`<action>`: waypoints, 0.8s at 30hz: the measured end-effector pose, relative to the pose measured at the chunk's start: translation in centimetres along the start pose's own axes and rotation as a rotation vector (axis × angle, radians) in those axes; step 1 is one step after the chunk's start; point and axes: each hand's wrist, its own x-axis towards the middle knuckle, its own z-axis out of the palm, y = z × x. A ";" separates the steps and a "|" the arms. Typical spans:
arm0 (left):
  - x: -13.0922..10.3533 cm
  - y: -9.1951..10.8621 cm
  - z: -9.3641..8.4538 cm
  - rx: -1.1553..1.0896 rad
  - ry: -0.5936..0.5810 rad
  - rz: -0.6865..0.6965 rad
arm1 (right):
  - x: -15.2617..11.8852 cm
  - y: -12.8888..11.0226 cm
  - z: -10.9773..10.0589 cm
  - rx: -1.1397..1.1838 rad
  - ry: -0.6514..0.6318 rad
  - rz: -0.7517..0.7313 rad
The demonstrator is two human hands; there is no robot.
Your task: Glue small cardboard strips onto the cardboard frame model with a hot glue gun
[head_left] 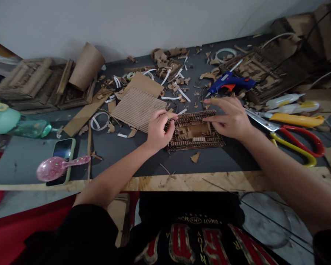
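- Small corrugated frame: flat on dark worktop, approx. centre, btwn both hands, set back a bit from the wood-chip front edge. Rectangular, ridged walls, tan floor, a few ridged bits inside.
- L hand: at frame's L end, upper corner. Grip closed, thumb + index on the corner; exact contact partly hidden by the fingers.
- R hand: over frame's upper R corner. Grip open, fingers spread, nothing held; one fingertip at the inner edge of far wall, another stretched out beyond it, over worktop.
- Just L of frame, behind L hand: ridged sheet, w/ plain tan card partly under it.
- Beyond R hand: blue glue gun, orange trigger, nozzle pointing L. Big cardboard piece behind it.
- R side, nr R forearm: scissors, red + yellow handles; yellow tool + white tubes just past them.
- Far L: stacked cardboard pcs, brown tube leaning up on them.
- Near L: pink hairbrush lying across phone; greenish bottle on its side behind.
- White ring L of the sheet. White strips + torn scraps all over, one scrap just in front of frame.
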 end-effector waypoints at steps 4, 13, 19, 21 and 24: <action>-0.1 -0.1 0.0 0.054 -0.030 -0.015 | -0.1 0.2 0.2 0.010 0.055 -0.042; 0.0 0.0 -0.1 0.026 -0.027 -0.002 | 0.0 0.2 0.2 -0.001 0.065 -0.079; 0.1 0.1 -0.1 -0.015 -0.001 0.040 | 0.1 -0.1 0.0 0.045 0.004 0.020; 0.1 0.1 -0.1 -0.018 -0.001 0.042 | 0.1 0.0 0.1 0.056 0.040 -0.022; 0.0 0.0 -0.1 0.025 -0.030 0.011 | -0.1 0.2 0.3 0.086 0.093 -0.083</action>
